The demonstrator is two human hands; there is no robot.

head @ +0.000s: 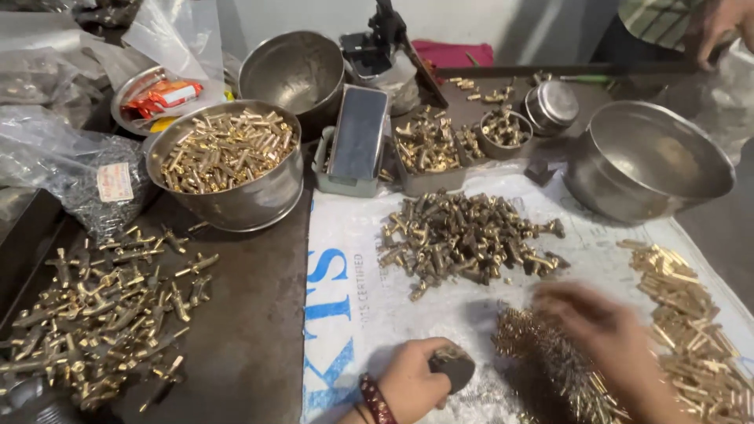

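Observation:
My left hand (pixel 412 381) rests low on the white printed sheet (pixel 345 314), closed around a small dark rounded object (pixel 454 366). My right hand (pixel 613 338) is blurred with motion above a heap of thin brass pins (pixel 550 353) at the sheet's lower middle; I cannot tell whether it holds anything. Just beyond both hands lies a pile of dull brass T-shaped fittings (pixel 463 235). A heap of short bright brass pieces (pixel 691 314) lies to the right of my right hand.
A steel bowl full of brass pieces (pixel 228 157) stands at the back left, with an empty bowl (pixel 294 71) behind it. Another empty steel bowl (pixel 652 157) is back right. Loose brass fittings (pixel 102 306) cover the dark table at left. Another person's hand (pixel 719 27) is top right.

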